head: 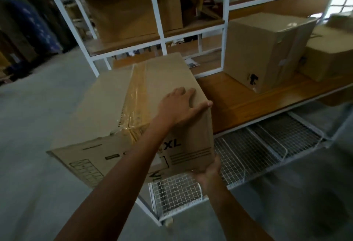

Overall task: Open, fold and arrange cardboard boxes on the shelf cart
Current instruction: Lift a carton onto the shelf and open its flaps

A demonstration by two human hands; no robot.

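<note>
Clearly tilted, the cardboard box is held in the air at the left end of the shelf cart, its near lower corner over the wire shelf and its far end close to the wooden shelf. A strip of clear tape runs along the seam of its top face, and the near side carries printed lines, a grid and the letters "XL". The left hand lies flat on the top face near the right edge, fingers straight and spread, thumb along that edge. The right hand supports the box from below at its near lower corner (its fingers are hidden under the cardboard, so I cannot tell whether they curl or lie flat).

On the wooden shelf, well apart from the held box, stands a tall closed box, with a lower box just beside it on the right. The upper shelf holds more cardboard, some of it with loose flaps. Grey floor spreads to the left, where dark garments hang, blurred.
</note>
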